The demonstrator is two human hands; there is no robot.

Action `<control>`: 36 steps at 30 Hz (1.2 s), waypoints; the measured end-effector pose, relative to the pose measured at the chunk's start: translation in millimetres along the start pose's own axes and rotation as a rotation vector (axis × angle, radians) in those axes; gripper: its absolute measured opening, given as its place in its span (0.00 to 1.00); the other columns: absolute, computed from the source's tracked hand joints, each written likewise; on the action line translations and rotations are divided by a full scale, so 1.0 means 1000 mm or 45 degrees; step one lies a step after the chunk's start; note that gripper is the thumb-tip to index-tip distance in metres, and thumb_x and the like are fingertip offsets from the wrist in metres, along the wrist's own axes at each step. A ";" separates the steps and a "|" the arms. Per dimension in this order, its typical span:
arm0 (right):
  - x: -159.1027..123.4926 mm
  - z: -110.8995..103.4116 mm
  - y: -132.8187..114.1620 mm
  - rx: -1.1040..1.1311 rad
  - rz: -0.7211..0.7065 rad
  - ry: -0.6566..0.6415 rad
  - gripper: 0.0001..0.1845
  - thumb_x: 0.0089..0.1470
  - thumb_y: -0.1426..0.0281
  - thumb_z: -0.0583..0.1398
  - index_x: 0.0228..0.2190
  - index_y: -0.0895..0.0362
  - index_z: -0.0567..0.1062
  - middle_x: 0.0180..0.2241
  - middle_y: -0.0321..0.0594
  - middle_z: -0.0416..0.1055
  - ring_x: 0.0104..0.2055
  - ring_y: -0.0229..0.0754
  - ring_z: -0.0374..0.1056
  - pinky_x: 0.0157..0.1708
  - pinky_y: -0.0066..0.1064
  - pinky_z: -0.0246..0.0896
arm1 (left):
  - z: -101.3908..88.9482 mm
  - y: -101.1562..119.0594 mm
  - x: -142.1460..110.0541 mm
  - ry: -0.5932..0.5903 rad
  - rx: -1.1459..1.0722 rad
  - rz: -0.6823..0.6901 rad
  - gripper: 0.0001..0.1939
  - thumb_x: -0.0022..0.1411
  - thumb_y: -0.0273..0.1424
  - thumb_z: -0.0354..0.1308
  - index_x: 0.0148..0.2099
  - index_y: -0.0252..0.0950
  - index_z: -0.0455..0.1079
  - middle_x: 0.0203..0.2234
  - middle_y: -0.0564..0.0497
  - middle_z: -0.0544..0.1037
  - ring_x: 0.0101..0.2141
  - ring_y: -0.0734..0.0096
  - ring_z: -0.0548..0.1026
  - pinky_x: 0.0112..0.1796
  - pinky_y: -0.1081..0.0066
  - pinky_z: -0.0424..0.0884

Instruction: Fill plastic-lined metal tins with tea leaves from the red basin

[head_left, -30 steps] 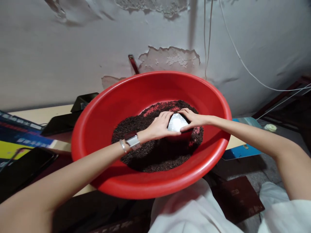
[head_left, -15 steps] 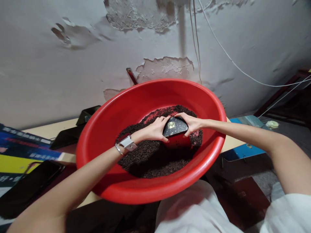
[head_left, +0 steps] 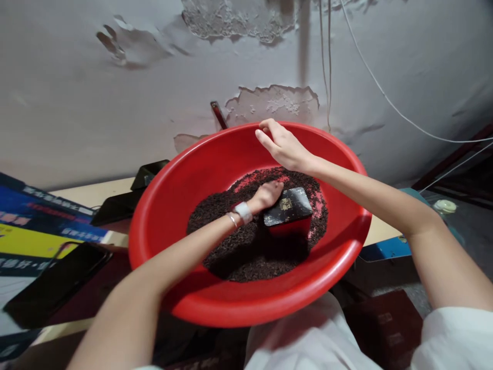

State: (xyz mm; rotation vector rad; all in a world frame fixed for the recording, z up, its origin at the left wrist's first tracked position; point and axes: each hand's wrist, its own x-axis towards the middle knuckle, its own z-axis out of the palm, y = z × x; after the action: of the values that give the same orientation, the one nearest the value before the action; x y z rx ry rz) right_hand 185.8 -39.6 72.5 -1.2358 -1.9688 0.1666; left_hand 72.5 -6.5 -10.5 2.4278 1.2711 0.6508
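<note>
A large red plastic basin (head_left: 162, 200) holds a layer of dark, loose, dried leaf-like bits (head_left: 215, 216) resembling tea. In it stands a tin (head_left: 288, 205) with a black, gold-flecked lid and red sides. My left hand (head_left: 268, 195), with a white watch and a bracelet at the wrist, is curled down at the tin's far left edge. Its fingertips are hidden, so what they hold cannot be seen. Higher up, near the basin's far rim, my right hand (head_left: 285, 148) hangs with thumb and fingers apart, holding nothing.
The basin rests on a pale tabletop (head_left: 87, 191). Dark trays (head_left: 119, 205) and a printed colourful box (head_left: 46, 221) lie on the left. A blue board (head_left: 385, 249) is at the right. Behind stands a peeling wall (head_left: 154, 103) with hanging white cables (head_left: 389, 100).
Both hands were around the tin. The right hand has let go and risen towards the far rim. The left has moved to the tin's far left edge, and the tin now sits turned.
</note>
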 end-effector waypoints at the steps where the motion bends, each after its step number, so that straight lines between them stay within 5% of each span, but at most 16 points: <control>1: 0.000 0.005 0.000 -0.001 0.002 -0.015 0.20 0.62 0.61 0.45 0.46 0.64 0.63 0.46 0.50 0.66 0.49 0.43 0.61 0.52 0.37 0.52 | 0.012 -0.004 -0.004 -0.079 0.025 -0.022 0.12 0.64 0.35 0.44 0.40 0.33 0.65 0.38 0.43 0.74 0.45 0.59 0.71 0.47 0.63 0.64; 5: -0.013 0.011 0.013 0.005 0.058 -0.084 0.20 0.61 0.58 0.45 0.44 0.61 0.64 0.45 0.50 0.67 0.47 0.45 0.63 0.50 0.40 0.54 | 0.034 -0.017 -0.009 -0.259 0.057 -0.102 0.14 0.65 0.35 0.42 0.37 0.34 0.66 0.35 0.44 0.76 0.38 0.62 0.74 0.41 0.66 0.67; 9: -0.028 -0.006 0.025 -0.023 0.136 -0.064 0.20 0.60 0.58 0.45 0.42 0.60 0.64 0.42 0.48 0.68 0.44 0.45 0.64 0.47 0.42 0.56 | 0.018 -0.013 0.001 -0.268 0.054 -0.131 0.18 0.66 0.36 0.38 0.38 0.33 0.67 0.37 0.42 0.76 0.38 0.62 0.73 0.40 0.65 0.67; 14: -0.047 -0.026 0.032 -0.063 0.173 -0.044 0.17 0.59 0.60 0.46 0.41 0.59 0.64 0.41 0.48 0.69 0.45 0.45 0.64 0.48 0.42 0.56 | -0.006 0.017 0.011 -0.048 -0.118 0.322 0.17 0.66 0.35 0.40 0.49 0.32 0.64 0.46 0.44 0.72 0.44 0.66 0.70 0.47 0.66 0.64; 18: -0.065 -0.031 0.036 -0.062 0.175 -0.104 0.18 0.58 0.60 0.48 0.44 0.59 0.63 0.45 0.49 0.66 0.49 0.46 0.62 0.51 0.43 0.54 | 0.010 0.033 0.007 -0.296 -0.014 0.424 0.18 0.65 0.37 0.41 0.44 0.32 0.67 0.38 0.44 0.76 0.36 0.65 0.74 0.39 0.67 0.68; 21: -0.083 -0.027 0.043 -0.049 0.059 -0.416 0.34 0.49 0.54 0.58 0.52 0.59 0.57 0.55 0.53 0.54 0.59 0.49 0.52 0.56 0.44 0.49 | 0.031 0.033 -0.001 -0.529 0.176 0.423 0.18 0.64 0.37 0.42 0.43 0.33 0.69 0.37 0.44 0.77 0.35 0.63 0.75 0.36 0.67 0.69; 24: -0.104 -0.015 0.055 -0.066 -0.004 -0.736 0.58 0.33 0.52 0.67 0.59 0.58 0.46 0.61 0.56 0.35 0.65 0.58 0.31 0.58 0.50 0.44 | 0.035 0.031 -0.013 -0.476 0.361 0.403 0.20 0.65 0.36 0.38 0.43 0.32 0.70 0.39 0.41 0.76 0.38 0.59 0.75 0.37 0.66 0.68; 26: -0.114 -0.005 0.065 -0.041 -0.015 -0.823 0.64 0.30 0.53 0.68 0.60 0.58 0.41 0.62 0.55 0.29 0.65 0.59 0.24 0.59 0.51 0.40 | 0.026 0.029 -0.023 -0.405 0.449 0.344 0.23 0.66 0.36 0.35 0.45 0.30 0.69 0.42 0.39 0.75 0.41 0.58 0.74 0.40 0.64 0.68; 30: -0.118 0.010 0.080 0.105 -0.074 -0.866 0.61 0.33 0.59 0.68 0.60 0.62 0.41 0.59 0.57 0.41 0.63 0.54 0.39 0.60 0.44 0.42 | -0.001 0.020 -0.046 -0.485 0.449 0.366 0.28 0.63 0.45 0.41 0.56 0.29 0.60 0.49 0.38 0.70 0.47 0.55 0.70 0.46 0.61 0.64; 32: -0.117 0.014 0.083 0.133 -0.103 -0.816 0.59 0.30 0.61 0.69 0.58 0.64 0.46 0.55 0.55 0.49 0.61 0.52 0.47 0.59 0.43 0.45 | -0.008 0.011 -0.055 -0.567 0.390 0.400 0.40 0.54 0.51 0.51 0.62 0.33 0.50 0.54 0.39 0.65 0.51 0.54 0.65 0.49 0.61 0.62; 36: -0.117 0.016 0.077 0.115 -0.134 -0.678 0.53 0.29 0.63 0.68 0.55 0.59 0.52 0.51 0.47 0.55 0.55 0.49 0.55 0.54 0.41 0.53 | -0.004 -0.006 -0.065 -0.524 0.429 0.358 0.52 0.43 0.44 0.60 0.65 0.33 0.40 0.58 0.36 0.56 0.55 0.48 0.58 0.50 0.56 0.61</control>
State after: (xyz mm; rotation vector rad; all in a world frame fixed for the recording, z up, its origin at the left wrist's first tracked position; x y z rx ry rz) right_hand 253.9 -89.4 -40.1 -1.1004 -2.4397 0.5741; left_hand 33.7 -56.5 -26.1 2.8461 0.9391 -0.0188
